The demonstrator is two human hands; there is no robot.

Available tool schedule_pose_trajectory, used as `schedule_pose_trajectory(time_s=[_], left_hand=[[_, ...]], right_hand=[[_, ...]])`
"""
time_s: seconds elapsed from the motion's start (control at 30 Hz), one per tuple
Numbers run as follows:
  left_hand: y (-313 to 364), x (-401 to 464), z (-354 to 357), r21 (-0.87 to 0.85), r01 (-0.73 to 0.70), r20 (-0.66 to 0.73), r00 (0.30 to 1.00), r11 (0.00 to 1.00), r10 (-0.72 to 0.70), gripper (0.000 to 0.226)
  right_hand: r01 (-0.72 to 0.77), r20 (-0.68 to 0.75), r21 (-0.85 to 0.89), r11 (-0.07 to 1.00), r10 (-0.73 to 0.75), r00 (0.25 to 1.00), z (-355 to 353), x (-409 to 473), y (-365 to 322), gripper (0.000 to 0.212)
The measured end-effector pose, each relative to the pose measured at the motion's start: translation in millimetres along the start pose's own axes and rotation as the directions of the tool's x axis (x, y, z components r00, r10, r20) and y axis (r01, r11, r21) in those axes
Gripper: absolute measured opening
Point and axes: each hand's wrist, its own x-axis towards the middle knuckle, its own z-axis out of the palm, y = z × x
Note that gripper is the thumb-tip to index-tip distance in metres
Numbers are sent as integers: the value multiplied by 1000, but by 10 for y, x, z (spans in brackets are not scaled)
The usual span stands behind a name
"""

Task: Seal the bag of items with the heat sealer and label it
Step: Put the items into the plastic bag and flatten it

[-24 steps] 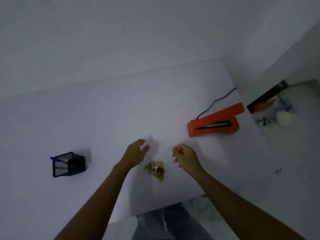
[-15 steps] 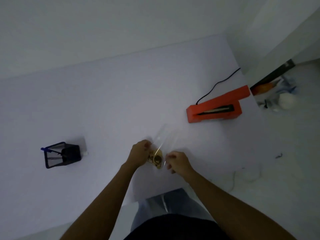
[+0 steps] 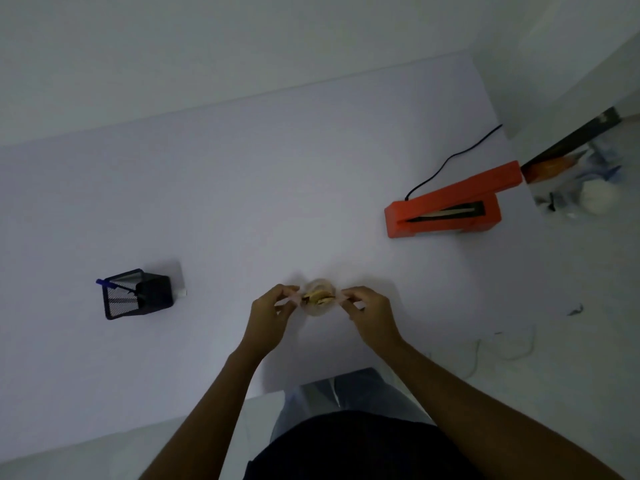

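Clear bag (image 3: 318,299) with yellowish items inside, held over white table (image 3: 242,202) near front edge, between both hands. Left hand (image 3: 270,313) pinching bag's left side, fingers curled. Right hand (image 3: 370,310) pinching right side, fingers curled. Orange heat sealer (image 3: 446,206) well apart at far right, lever raised, black cord (image 3: 450,157) trailing behind. Black mesh pen holder (image 3: 138,294) at left, blue pen (image 3: 104,283) inside.

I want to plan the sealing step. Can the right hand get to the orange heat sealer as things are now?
Probably yes. The table between the right hand and the heat sealer looks bare, but that hand now pinches the bag, together with the left hand.
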Motion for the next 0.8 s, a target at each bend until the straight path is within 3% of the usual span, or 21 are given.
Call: schedule_pose_trajectory(time_s=[0.2,0.33,0.43,0.63,0.8], left_hand=[[-95,65,69,-21,-9,13,1000,1000,9,13],[-139,89,86,-22,-15,26,1000,1000,16,18],[-153,115,81,-10,-25,32,999,1000,26,18],[-245,189,49,-58,43,-11,999,997,-44,8],[-295,221,10,-108,162,98,984,981,-151,9]], right_hand=[[108,38,-59,992,-106,994,14,67,39,10],[136,69,-56,989,-132,989,19,119,72,23],[141,78,-55,989,-136,988,43,179,104,17],[-64,130,14,998,61,990,20,285,146,10],[-171,221,48,984,157,963,-53,324,185,8]])
